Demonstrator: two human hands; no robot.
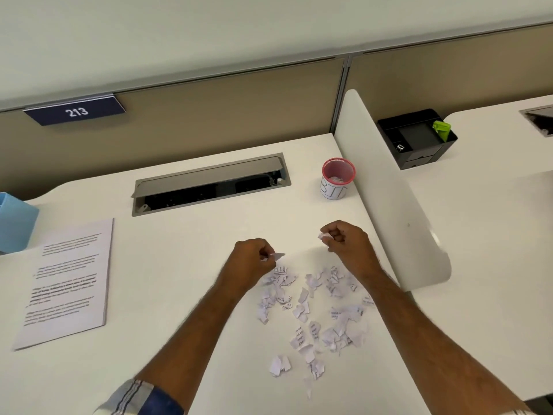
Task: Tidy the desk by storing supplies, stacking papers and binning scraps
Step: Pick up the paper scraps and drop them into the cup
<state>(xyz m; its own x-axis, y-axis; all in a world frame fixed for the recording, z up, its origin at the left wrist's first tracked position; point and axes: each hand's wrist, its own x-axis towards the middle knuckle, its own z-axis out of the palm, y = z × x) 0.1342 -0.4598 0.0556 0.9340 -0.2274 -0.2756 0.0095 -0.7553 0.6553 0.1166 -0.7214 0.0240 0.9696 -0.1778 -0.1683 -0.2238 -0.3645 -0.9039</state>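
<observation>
1. The torn paper scraps (314, 313) lie scattered on the white bench (185, 295), right in front of the person, so both hands reach them easily.
2. Left hand (254, 259) pinches one scrap; right hand (344, 239) is curled round a few more, probably gathering a load before a trip to the bin.
3. The pink mesh bin (338, 178) sits behind the pile by the divider (389, 205), already holding some bits.
4. Printed papers (65, 283) are stacked on the left, well apart from the mess.

pink bin (338, 178), blue box (15, 223), white desk (185, 283)
</observation>
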